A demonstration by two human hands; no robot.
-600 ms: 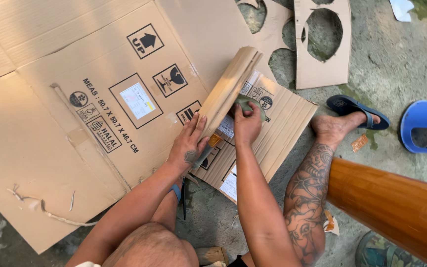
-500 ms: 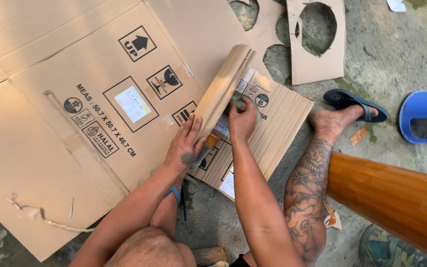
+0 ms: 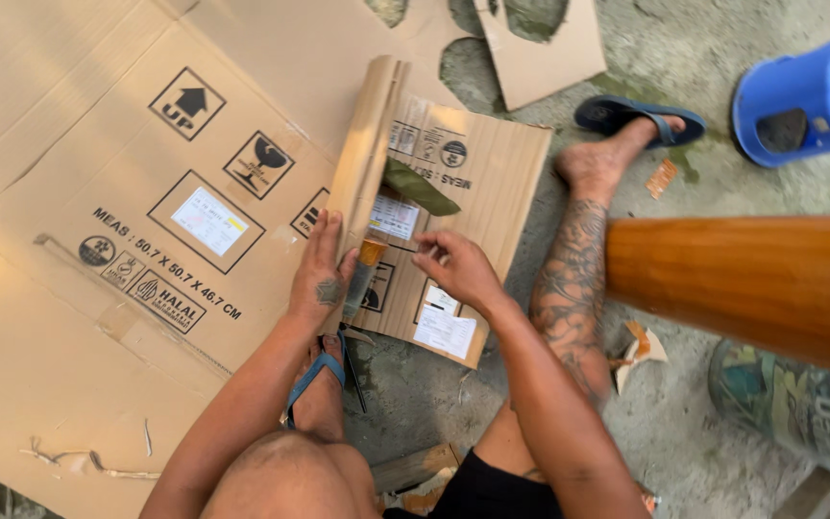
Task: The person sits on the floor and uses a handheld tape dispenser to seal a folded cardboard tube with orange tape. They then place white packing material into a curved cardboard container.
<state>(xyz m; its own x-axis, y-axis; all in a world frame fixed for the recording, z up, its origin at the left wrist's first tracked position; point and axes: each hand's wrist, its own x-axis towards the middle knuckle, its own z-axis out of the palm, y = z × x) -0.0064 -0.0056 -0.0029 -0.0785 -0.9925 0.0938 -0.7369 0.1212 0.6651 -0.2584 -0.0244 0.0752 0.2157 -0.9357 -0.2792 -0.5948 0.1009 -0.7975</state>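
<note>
My left hand (image 3: 324,274) lies flat on the near end of a folded cardboard strip (image 3: 365,144) and holds it down, thumb at its right edge. The strip stands on edge along a smaller printed cardboard panel (image 3: 492,178) on the ground. My right hand (image 3: 455,267) hovers just over that panel, right of the strip, fingers curled and pinched together; nothing shows clearly in them. A small amber object (image 3: 371,254) sits between my hands. A dark green strip (image 3: 422,188) lies across the panel beyond my right hand.
A large flattened cardboard box (image 3: 98,173) covers the ground at left. Cardboard with round cut-outs (image 3: 549,58) lies at the top. A blue plastic stool (image 3: 809,96) and a wooden pole (image 3: 751,284) are at right. My sandalled feet (image 3: 626,120) rest on concrete.
My right hand has left the folded strip and drawn back toward me over the panel. My left hand stays on the strip. The view has shifted slightly.
</note>
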